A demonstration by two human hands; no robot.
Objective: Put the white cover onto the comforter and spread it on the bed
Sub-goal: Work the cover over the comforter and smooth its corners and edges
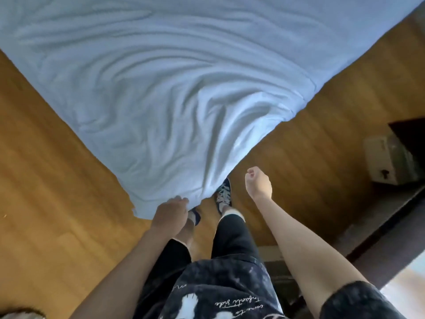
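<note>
Head view: wooden floor [46,203] at left; left hand [170,211] grips the near corner of the white cover [161,88], which spreads away wrinkled; right hand [258,182] is curled into a fist beside it, holding nothing; pale box [388,157] far right

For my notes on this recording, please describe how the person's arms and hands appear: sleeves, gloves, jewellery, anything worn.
Both forearms are bare, with no gloves, watch or rings visible on the left hand or right hand. A short dark sleeve with pale speckles covers the right upper arm. The shirt is dark with white script.
</note>
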